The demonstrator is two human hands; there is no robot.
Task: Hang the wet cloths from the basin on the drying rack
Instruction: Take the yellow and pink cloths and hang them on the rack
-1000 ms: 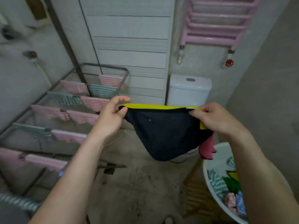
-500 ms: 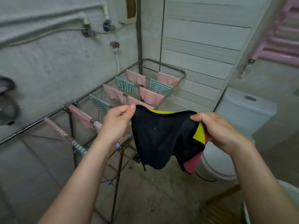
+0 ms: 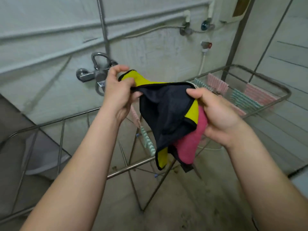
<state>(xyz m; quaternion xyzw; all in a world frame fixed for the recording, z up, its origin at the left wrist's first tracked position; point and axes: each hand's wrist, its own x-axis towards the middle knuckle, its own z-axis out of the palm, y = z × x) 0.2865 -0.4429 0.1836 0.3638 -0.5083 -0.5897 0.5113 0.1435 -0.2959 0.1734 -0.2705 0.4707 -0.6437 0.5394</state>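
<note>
A dark navy and yellow cloth [image 3: 165, 112] hangs between my two hands above the metal drying rack [image 3: 273, 84]. My left hand [image 3: 118, 95] pinches its left top corner. My right hand [image 3: 216, 114] grips the right edge together with a pink cloth [image 3: 190, 144] bunched under the palm. Several pink and green striped cloths [image 3: 246, 95] hang over the rack's far rails at the right. More striped cloths [image 3: 146, 142] hang on a rail behind the dark cloth. The basin is out of view.
A chrome shower mixer tap [image 3: 93, 72] and pipes are fixed to the wall behind the rack. The rack's left wing [image 3: 50, 124] has bare rails. A water heater [image 3: 240, 7] hangs at the top right. Concrete floor [image 3: 183, 205] lies below.
The view has swung left from the toilet and basin to the wall and rack. Both hands carried the dark cloth over the rack, and its corner now folds to show yellow.
</note>
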